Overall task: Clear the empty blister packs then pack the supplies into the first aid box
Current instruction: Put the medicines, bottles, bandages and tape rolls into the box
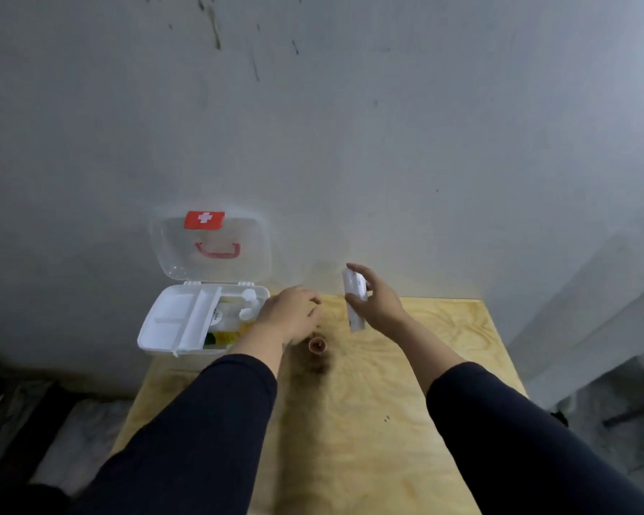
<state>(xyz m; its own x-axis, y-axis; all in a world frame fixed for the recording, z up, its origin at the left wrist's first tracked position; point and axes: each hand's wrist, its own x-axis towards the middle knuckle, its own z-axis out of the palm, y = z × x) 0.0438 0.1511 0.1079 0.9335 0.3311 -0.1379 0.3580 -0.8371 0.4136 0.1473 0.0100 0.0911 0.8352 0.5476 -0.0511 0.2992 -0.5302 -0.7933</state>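
Observation:
The white first aid box (153, 334) stands open at the table's far left corner, its clear lid (211, 247) with a red cross label leaning on the wall. Bottles and yellow packets lie inside it beside a white insert tray (181, 317). My right hand (378, 299) holds a white flat pack (356, 299) upright above the table. Palm down, my left hand (290, 314) hovers just right of the box; whether it grips anything is hidden. A small brown bottle (317, 345) stands below that hand.
The plywood table (369, 421) ends at a grey wall (350, 124) behind. A dark stain (318, 366) surrounds the brown bottle. A pale ledge (592, 310) rises to the right, and dark floor lies to the left.

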